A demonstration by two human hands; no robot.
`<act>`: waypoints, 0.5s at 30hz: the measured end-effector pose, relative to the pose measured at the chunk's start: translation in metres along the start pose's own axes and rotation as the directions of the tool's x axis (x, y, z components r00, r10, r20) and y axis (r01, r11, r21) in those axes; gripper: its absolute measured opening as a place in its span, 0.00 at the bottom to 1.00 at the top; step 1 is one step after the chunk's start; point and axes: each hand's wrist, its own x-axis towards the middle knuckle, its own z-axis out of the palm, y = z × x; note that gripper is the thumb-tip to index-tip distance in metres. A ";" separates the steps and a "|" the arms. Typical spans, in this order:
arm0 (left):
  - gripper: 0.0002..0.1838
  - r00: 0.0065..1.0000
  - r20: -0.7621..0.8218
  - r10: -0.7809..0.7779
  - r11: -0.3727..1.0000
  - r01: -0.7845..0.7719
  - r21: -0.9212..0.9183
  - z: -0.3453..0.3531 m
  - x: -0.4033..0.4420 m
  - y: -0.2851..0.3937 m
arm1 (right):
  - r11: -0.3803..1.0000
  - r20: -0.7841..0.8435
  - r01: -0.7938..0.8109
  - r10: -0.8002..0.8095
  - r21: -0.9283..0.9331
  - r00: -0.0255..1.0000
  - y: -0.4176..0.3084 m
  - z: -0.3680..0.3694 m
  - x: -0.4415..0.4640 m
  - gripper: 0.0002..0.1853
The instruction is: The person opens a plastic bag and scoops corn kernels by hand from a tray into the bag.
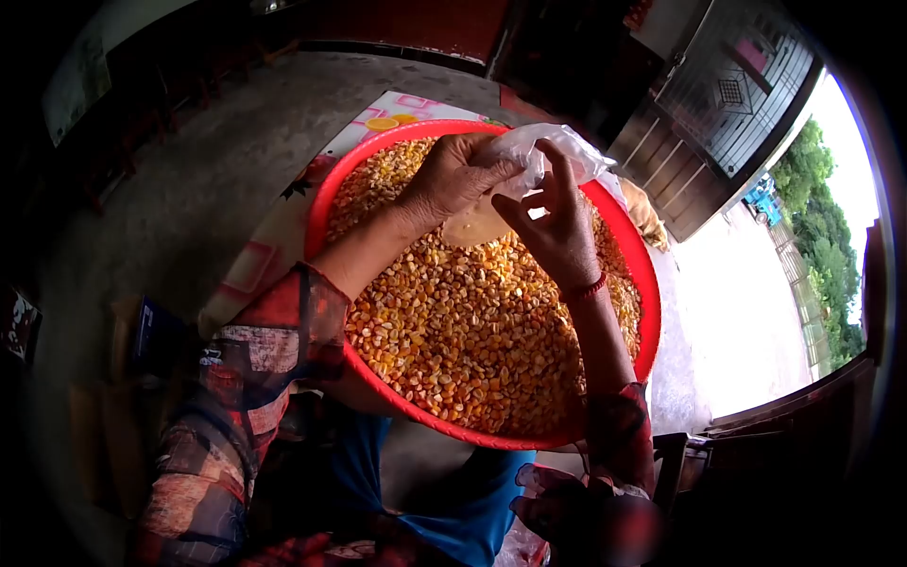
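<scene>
Clearly, the crumpled plastic bag (521, 146) is thin, whitish and translucent.

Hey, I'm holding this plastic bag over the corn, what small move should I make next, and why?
I'd probably use your right hand to spread the plastic bag: your left hand holds it above the corn kernels, the right hand is up at its crumpled part, and I can't make out a clearly open mouth.
</scene>
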 end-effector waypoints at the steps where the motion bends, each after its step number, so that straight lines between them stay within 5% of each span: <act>1: 0.04 1.000 0.005 -0.005 1.000 0.005 0.003 -0.001 0.000 -0.003 | 0.994 -0.033 0.017 -0.021 -0.106 0.999 0.010 0.004 0.002 0.29; 5: 0.06 0.991 -0.127 -0.046 0.999 0.048 0.013 -0.021 0.008 -0.006 | 0.990 -0.219 0.035 -0.004 0.140 0.976 0.022 -0.020 0.007 0.24; 8: 0.07 0.938 -0.338 0.079 0.972 0.002 0.235 -0.030 0.011 0.004 | 0.980 -0.363 0.136 -0.181 -0.145 0.914 0.036 -0.044 0.011 0.15; 9: 0.07 0.938 -0.339 0.078 0.972 0.004 0.234 -0.031 0.013 0.002 | 0.987 -0.360 0.048 -0.101 -0.153 0.927 0.034 -0.052 0.009 0.12; 11: 0.14 0.919 -0.299 0.259 0.945 -0.176 0.278 -0.037 0.018 -0.007 | 0.996 -0.394 0.039 -0.066 -0.076 0.917 0.033 -0.056 0.009 0.10; 12: 0.30 0.915 -0.268 0.300 0.866 -0.144 0.479 -0.034 0.020 -0.003 | 0.995 -0.420 0.096 -0.083 0.010 0.904 0.034 -0.054 0.011 0.09; 13: 0.30 0.914 -0.270 0.302 0.865 -0.143 0.481 -0.030 0.017 0.000 | 0.995 -0.418 0.098 -0.084 0.013 0.904 0.033 -0.053 0.010 0.09; 15: 0.39 0.863 -0.130 0.487 0.634 -0.247 0.733 -0.015 0.008 0.011 | 0.917 -0.222 0.054 0.039 0.396 0.974 0.025 -0.054 0.007 0.09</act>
